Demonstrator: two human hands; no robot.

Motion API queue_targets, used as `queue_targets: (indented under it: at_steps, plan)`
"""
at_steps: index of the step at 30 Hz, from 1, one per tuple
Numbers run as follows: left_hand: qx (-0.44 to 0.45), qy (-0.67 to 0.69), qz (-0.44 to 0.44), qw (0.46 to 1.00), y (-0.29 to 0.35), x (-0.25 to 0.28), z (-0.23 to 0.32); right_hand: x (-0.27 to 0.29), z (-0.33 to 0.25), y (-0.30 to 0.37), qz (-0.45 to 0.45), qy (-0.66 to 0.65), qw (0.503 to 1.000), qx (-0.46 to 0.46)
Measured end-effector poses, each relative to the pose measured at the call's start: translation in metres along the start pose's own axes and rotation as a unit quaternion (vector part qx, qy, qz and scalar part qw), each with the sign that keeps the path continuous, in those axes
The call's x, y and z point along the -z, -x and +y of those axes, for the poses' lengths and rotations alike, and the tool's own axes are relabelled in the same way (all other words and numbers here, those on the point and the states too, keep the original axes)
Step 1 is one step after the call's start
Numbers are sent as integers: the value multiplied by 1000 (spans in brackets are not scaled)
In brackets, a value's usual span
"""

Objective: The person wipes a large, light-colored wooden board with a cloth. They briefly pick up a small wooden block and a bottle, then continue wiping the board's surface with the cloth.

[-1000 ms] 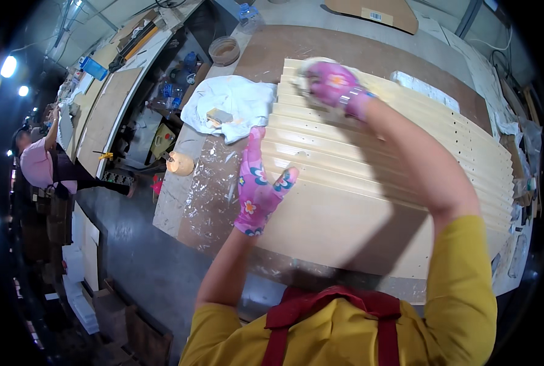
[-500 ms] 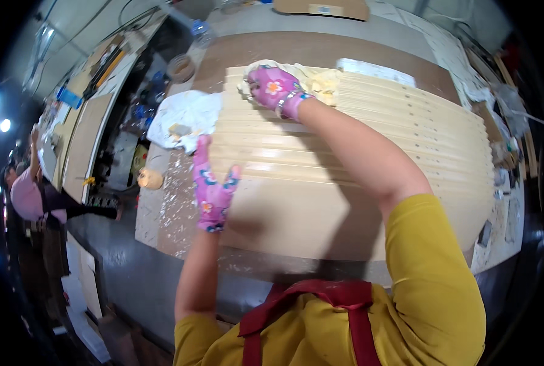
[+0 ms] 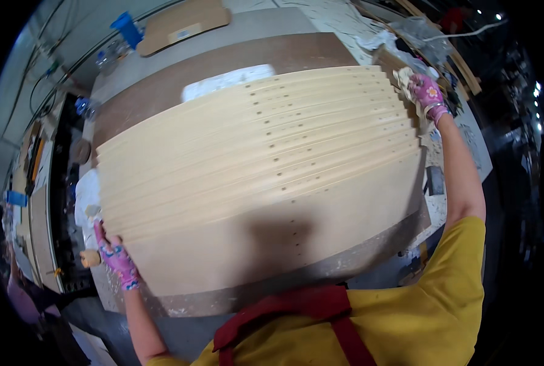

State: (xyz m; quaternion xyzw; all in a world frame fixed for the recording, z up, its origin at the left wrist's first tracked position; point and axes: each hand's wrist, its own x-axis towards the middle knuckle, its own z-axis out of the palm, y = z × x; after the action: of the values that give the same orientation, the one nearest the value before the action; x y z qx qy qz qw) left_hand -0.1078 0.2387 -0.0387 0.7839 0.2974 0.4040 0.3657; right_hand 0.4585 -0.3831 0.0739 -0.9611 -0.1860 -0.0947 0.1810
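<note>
At opposite ends of the boards (image 3: 223,152), right grip (image 3: 427,93) around a partly hidden cloth (image 3: 404,77), left grip (image 3: 119,262) spread.

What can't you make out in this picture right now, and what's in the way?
In the head view:
Right hand: its palm and exact grip on the rag, hidden by the back of the hand.
Boards: their overlapped parts, covered by the ones on top.
Person at far left: blurred and dark.
Left sleeve: cut off by the lower edge.

I observe pale cream boards (image 3: 211,165), lying flat, overlapped in stepped rows, lines of dark holes crossing them; crumpled cream cloth (image 3: 405,78) bunched at their far right corner.
</note>
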Motion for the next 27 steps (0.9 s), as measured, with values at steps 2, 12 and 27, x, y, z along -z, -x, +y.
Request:
queue_targets:
  at_steps: [2,12,27]
  plan:
    - [34,0,-1,999,-1,-4,7,12,13,-6,29,-40,999,10]
    - [41,12,-28,999,0,10,-5,-53,-32,-32,-95,-72,980,160]
    - [40,-10,-20,999,-2,-9,15,-97,-136,-32,-192,-136,954,186]
